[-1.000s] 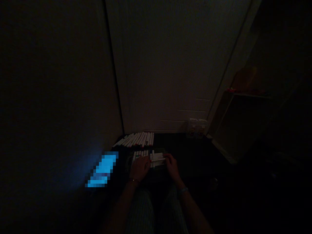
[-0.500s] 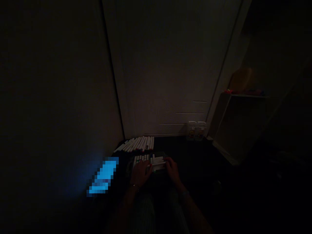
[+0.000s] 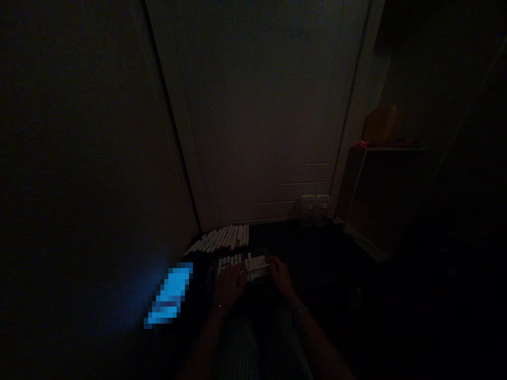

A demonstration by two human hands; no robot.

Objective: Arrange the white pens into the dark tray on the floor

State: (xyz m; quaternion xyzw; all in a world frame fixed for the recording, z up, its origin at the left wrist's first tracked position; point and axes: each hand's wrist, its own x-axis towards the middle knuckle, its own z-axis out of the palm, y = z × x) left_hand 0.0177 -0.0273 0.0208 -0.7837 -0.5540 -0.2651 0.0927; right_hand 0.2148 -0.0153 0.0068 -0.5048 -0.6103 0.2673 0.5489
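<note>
The scene is very dark. A shallow case (image 3: 261, 251), possibly clear plastic, lies in front of me, with several white markers (image 3: 229, 260) standing in a row in its left part. More white markers lie crosswise on the right side of it. One white marker (image 3: 258, 268) stretches level between my hands. My left hand (image 3: 230, 284) rests over the case's left part, its fingertips closed at the marker's reddish end. My right hand (image 3: 280, 274) pinches the other end at the case's right side. Finger details are dim.
A fanned row of white markers (image 3: 225, 237) lies on the dark surface behind the case. Two clear containers (image 3: 315, 210) stand by the back wall. A glowing, blurred-out screen (image 3: 170, 293) is at left. A cabinet (image 3: 352, 179) holding an orange object (image 3: 380, 122) stands at right.
The view has shifted slightly and darkened. Both hands stay over the case with the marker between them, in nearly the same pose.
</note>
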